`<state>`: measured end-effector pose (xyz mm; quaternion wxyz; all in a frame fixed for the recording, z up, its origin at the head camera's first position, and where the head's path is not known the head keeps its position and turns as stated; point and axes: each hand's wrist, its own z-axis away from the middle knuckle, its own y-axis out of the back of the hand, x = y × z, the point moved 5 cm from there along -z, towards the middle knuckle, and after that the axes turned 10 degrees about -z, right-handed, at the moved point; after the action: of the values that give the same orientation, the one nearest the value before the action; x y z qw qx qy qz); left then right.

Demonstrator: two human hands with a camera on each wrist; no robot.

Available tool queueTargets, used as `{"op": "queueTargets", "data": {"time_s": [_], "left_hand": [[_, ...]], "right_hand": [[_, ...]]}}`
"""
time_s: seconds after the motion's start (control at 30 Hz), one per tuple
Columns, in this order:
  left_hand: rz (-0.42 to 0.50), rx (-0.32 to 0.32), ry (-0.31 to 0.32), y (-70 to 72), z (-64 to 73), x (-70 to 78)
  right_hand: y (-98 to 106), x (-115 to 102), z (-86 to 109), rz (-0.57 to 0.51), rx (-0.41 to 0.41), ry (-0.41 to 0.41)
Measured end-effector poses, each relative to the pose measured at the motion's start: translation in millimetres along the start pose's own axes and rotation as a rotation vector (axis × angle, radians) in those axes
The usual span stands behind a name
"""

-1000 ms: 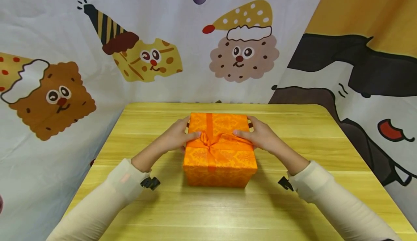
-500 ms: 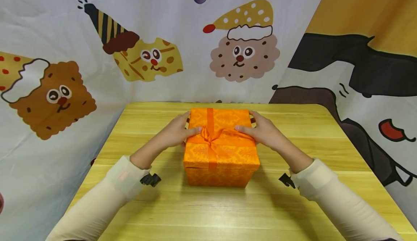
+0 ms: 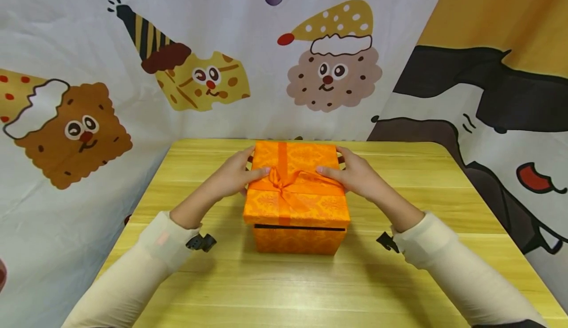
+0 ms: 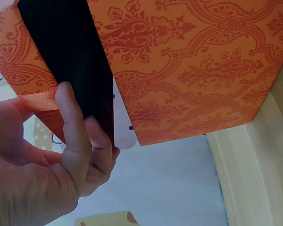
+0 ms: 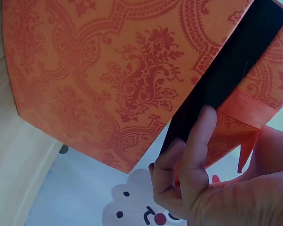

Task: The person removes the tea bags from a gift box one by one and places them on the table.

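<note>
An orange patterned gift box stands on the table, its lid [image 3: 310,207] raised a little above the base [image 3: 297,240]. A dark gap shows along the front between them. An orange ribbon bow [image 3: 280,185] is tied over the lid. My left hand [image 3: 232,174] grips the lid's left side, thumb on top and fingers curled under the edge. On the right side, my right hand [image 3: 358,175] holds it the same way. Both wrist views show fingertips against the lid's black underside [image 4: 80,61], apart from the base's side wall [image 5: 99,84]. The box's inside is hidden.
The wooden table [image 3: 284,288] extends around the box on all sides. Behind it hangs a pale curtain [image 3: 266,111] printed with cartoon biscuits and cheese. Small black clips [image 3: 201,242] stick out at the cuffs of both sleeves.
Both hands have raised the lid off the base, and it has shifted slightly away and left. A dark gap has opened at the front. The base has stayed in place.
</note>
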<state>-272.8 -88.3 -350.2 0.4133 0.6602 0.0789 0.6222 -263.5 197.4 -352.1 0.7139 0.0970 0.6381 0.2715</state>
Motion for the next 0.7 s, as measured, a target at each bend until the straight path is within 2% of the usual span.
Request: {"op": "queueTargets", "data": {"time_s": [0.37, 0.7], "left_hand": [[0.029, 0.009, 0.027, 12.0, 8.5, -10.8], [0.034, 0.018, 0.072, 24.2, 18.1, -28.8]], "right_hand": [[-12.3, -11.5, -5.8, 0.095, 0.023, 0.066], [-26.9, -23.8, -10.1, 0.103, 0.006, 0.12]]}}
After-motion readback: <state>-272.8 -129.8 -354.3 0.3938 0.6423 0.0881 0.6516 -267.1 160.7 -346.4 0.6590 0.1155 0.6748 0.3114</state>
